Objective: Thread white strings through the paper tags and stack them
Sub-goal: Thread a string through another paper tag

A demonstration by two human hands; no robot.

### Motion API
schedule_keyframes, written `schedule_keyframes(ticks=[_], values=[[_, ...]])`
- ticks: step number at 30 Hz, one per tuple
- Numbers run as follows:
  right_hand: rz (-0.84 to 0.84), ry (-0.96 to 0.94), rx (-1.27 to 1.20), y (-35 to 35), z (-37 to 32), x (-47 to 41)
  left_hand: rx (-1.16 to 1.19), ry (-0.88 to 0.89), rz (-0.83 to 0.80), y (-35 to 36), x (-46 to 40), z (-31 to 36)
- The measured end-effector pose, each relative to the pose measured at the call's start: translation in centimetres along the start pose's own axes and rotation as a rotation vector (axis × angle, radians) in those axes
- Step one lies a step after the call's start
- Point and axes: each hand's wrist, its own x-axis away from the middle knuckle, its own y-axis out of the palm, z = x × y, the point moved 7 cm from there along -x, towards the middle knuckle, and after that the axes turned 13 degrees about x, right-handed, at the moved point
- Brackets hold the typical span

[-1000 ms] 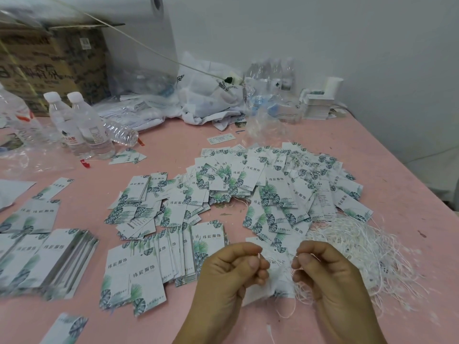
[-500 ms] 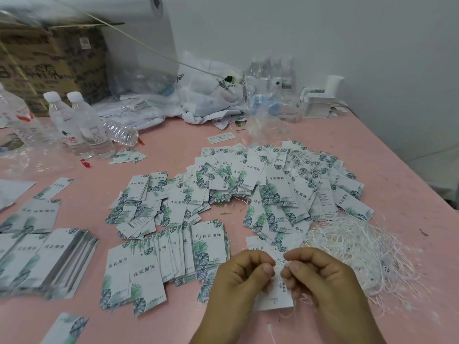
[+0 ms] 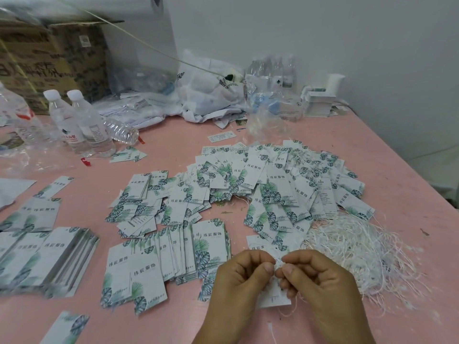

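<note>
A clear plastic bag (image 3: 267, 120) at the back of the pink counter (image 3: 397, 182) holds water bottles. Near the front edge, the left hand (image 3: 238, 281) and right hand (image 3: 320, 284) meet fingertip to fingertip, fingers curled, pinching one paper tag (image 3: 273, 297) and its white string (image 3: 289, 311) beside the loose string pile (image 3: 360, 254).

Pink table (image 3: 402, 170) carrying scattered paper tags (image 3: 273, 184), a heap of white strings (image 3: 360, 254), water bottles (image 3: 82, 125), crumpled plastic bags (image 3: 206, 98).

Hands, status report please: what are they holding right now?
Left hand and right hand pinching one white leaf-printed paper tag. Thin white string dangling below. Nothing blocking.
</note>
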Motion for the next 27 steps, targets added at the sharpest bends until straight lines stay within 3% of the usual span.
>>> schedule_keyframes(ticks=[9, 27], values=[[0.04, -0.064, 0.179, -0.23, -1.01, 0.46, -0.036, 0.043, 0.032, 0.0, 0.25, 0.4], [0.05, -0.052, 0.126, -0.04, -0.51, 0.46, 0.029, -0.01, 0.092, -0.41, 0.1, -0.36]])
